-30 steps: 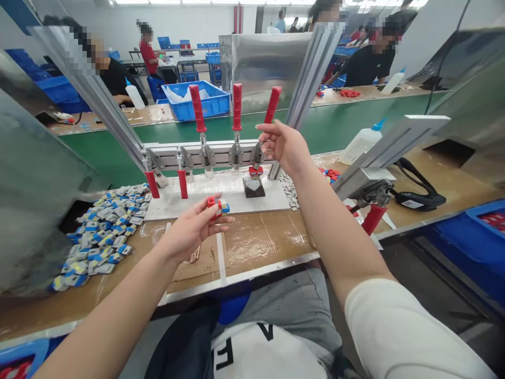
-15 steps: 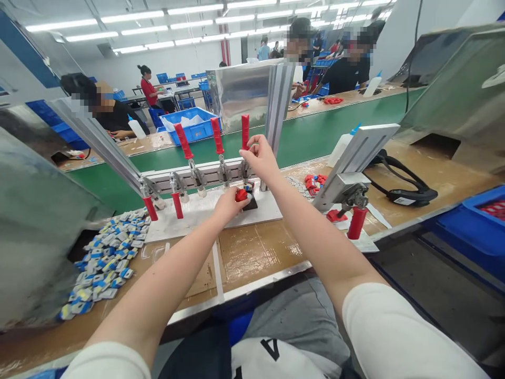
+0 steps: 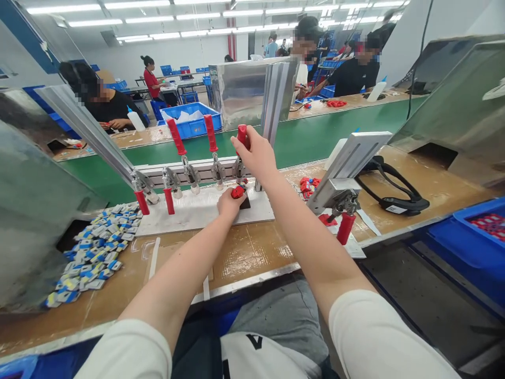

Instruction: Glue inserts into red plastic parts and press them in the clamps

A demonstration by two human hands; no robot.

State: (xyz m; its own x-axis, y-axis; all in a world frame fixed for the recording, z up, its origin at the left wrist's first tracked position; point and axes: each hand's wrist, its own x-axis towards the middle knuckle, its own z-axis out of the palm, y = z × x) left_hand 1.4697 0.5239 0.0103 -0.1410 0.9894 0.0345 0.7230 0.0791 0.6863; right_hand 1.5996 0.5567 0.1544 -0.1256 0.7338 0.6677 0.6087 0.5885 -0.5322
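My left hand (image 3: pixel 229 204) is closed around a small red plastic part (image 3: pixel 237 192), low over the white base board (image 3: pixel 185 213) and beside a black pad (image 3: pixel 245 202). Above it, my right hand (image 3: pixel 256 155) grips the red handle (image 3: pixel 242 132) of the rightmost toggle clamp on the metal rail (image 3: pixel 201 167). Two more red handles, one of them a clamp lever (image 3: pixel 211 134), stand upright or slightly tilted to the left of that hand. Two other clamp handles, including a hanging red grip (image 3: pixel 169 201), point down at the left end.
Many blue, white and yellow pieces (image 3: pixel 94 247) lie heaped at the left. On the right are red parts (image 3: pixel 309 185), a separate clamp fixture (image 3: pixel 345 202) and a black strap-like headset (image 3: pixel 406 200). A green belt (image 3: pixel 315 134) runs behind, with co-workers beyond.
My right hand has closed around the rightmost clamp handle, which sits lower now. My left hand stays at the red part near the pad. The view has shifted slightly.
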